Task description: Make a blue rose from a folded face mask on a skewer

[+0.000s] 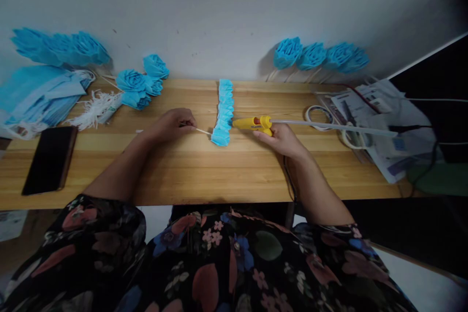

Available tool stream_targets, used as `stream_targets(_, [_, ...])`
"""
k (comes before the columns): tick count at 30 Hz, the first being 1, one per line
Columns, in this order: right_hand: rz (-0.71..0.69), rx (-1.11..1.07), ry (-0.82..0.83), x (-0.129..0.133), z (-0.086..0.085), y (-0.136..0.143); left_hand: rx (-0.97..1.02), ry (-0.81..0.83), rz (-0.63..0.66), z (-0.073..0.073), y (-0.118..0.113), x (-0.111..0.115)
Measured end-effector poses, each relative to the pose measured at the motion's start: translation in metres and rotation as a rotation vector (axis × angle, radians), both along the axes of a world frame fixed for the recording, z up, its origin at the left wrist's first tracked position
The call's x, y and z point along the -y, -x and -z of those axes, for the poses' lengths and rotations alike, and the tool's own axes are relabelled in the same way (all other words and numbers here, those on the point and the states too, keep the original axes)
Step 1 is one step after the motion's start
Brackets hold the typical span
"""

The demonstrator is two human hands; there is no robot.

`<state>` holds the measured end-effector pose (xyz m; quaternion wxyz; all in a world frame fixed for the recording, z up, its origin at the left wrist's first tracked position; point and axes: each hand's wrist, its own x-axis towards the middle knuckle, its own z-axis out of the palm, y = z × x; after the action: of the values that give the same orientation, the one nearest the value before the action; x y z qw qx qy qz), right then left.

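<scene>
A pleated blue strip (225, 107) lies lengthwise on the wooden table (204, 175), its near end rolled around the tip of a thin stick (202, 131). My left hand (178, 121) pinches the other end of that stick, left of the strip. In my right hand (281, 139) is a yellow glue gun (252, 123), its nozzle pointing left at the strip's right edge. A long translucent glue stick (329, 126) extends from the back of the gun. Whether the nozzle touches the strip is too small to tell.
Blue mask-like sheets (40, 92), white cords (97, 109) and a phone (50, 160) lie at left. Blue paper flowers (133, 87) rest nearby; more flowers (287, 52) lean on the wall at right. Tape rolls (319, 117) and packets (387, 141) sit far right.
</scene>
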<state>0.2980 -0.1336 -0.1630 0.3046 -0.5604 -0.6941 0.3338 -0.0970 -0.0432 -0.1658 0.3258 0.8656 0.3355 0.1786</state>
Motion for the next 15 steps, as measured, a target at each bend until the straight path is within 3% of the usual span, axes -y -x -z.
stream_targets(15, [-0.032,-0.006,0.023,-0.0002,0.0015,-0.0022,-0.041,-0.037,0.018,-0.0021,-0.0005,0.0017])
